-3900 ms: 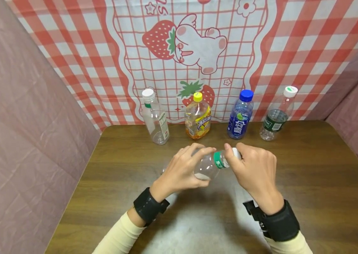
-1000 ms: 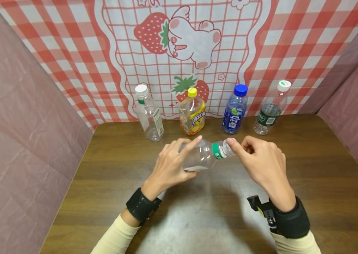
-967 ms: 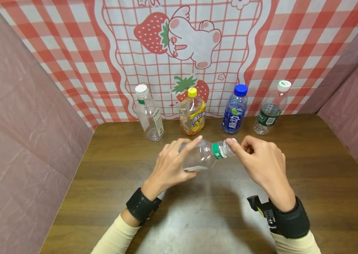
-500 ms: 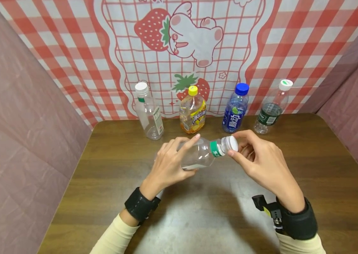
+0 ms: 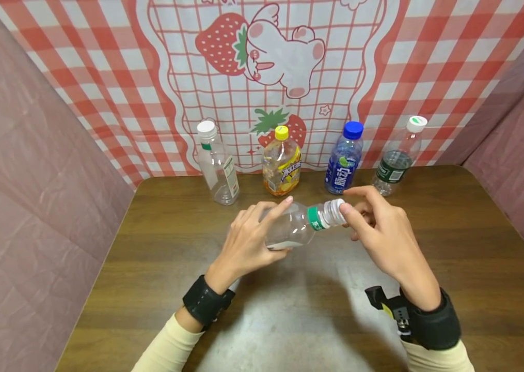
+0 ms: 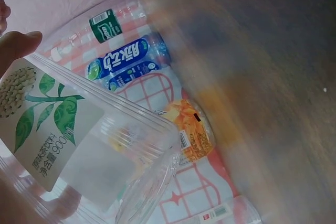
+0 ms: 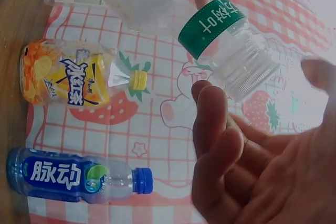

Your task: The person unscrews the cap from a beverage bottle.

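One clear bottle (image 5: pixel 295 222), held sideways above the wooden table (image 5: pixel 308 315), green neck band (image 5: pixel 315 218) toward the right. Gripped round the body by the left hand (image 5: pixel 248 232), thumb and fingers on opposite sides, probably to steady it and leave the neck easy to reach. Just beside the white cap (image 5: pixel 339 203), the right hand (image 5: pixel 382 230), loosely curled, with a wide gap from thumb to fingers in the right wrist view; cannot tell whether touching the cap. Farther back, upright before the patterned cloth (image 5: pixel 285 57), slim bottle (image 5: pixel 217 173), yellow-capped bottle (image 5: pixel 282 168), blue-capped bottle (image 5: pixel 343 165) and green-labelled bottle (image 5: pixel 394 166), presumably lined up there to give both hands room
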The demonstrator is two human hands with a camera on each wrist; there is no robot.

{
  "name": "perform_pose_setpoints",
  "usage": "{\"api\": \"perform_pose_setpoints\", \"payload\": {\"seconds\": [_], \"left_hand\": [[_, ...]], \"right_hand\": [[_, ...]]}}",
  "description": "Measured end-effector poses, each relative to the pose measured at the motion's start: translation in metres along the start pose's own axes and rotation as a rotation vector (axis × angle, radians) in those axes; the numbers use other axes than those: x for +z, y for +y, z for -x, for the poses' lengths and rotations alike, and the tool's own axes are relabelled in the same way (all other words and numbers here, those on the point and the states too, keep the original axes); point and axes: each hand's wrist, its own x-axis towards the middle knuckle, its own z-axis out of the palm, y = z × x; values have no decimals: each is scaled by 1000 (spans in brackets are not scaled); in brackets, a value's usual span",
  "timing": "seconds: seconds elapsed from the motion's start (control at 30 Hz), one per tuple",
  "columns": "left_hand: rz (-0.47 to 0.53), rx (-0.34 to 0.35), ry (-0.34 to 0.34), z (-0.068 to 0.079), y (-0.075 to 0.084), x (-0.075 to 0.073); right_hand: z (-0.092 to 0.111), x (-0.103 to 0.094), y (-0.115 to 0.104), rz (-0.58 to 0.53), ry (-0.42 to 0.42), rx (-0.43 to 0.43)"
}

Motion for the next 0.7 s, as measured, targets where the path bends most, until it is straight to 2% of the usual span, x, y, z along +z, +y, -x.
{"api": "perform_pose_setpoints", "payload": {"seconds": [0.2, 0.3, 0.47, 0.57, 0.7], "left_hand": [[-15, 14, -4, -1, 2, 0], [-23, 27, -9, -2, 2, 0], [-29, 35, -13, -3, 3, -1], [-31, 31, -10, -3, 3, -1], [-31, 27, -4, -2, 2, -1]], "right_hand": [[0, -1, -1, 126, -21, 180], [1, -1, 0, 178, -19, 222], [1, 2, -2, 209, 47, 213], [0, 2, -2, 215, 70, 179], [0, -1, -1, 183, 56, 99]]}}
